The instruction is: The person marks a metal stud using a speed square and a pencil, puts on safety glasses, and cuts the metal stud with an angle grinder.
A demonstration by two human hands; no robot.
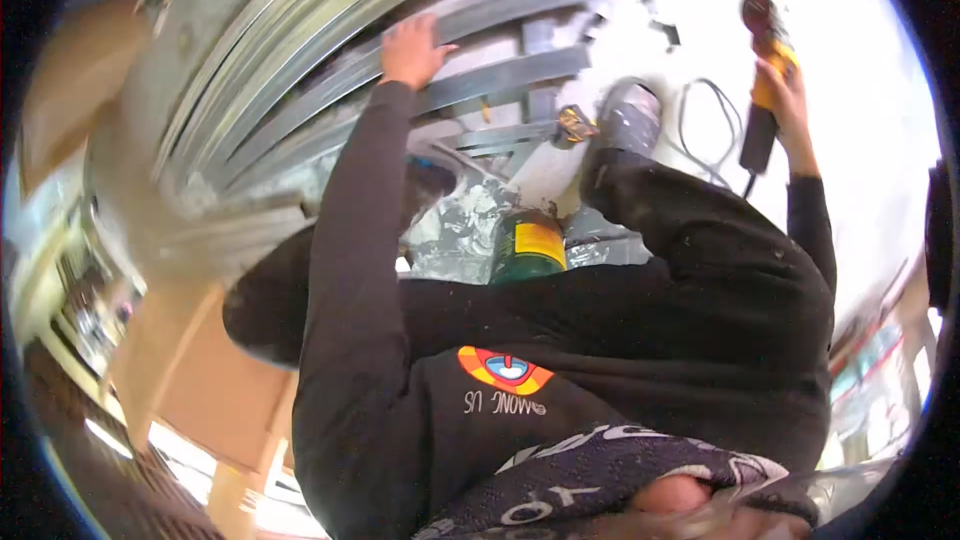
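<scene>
My right hand (787, 105) is wrapped round the yellow and black body of an angle grinder (761, 130). The grinder's dark round head points away from me, and its cord leaves the near end. On the left, my left hand (408, 52) rests on a grey metal bar (510, 7) with its thumb spread from the fingers. That bar lies in a row of long metal bars (510, 70), laid across a crosspiece (537, 30). A yellow and black tape measure (576, 125) sits by the bar ends, close to my shoe (632, 120).
Between my legs stands a green can (530, 248) with a yellow label, beside paint-spattered sheeting (455, 230). A looped cord (710, 120) lies on the pale floor near the grinder. Small dark pieces (665, 32) lie farther out. Brown boards or boxes (210, 380) stand at lower left.
</scene>
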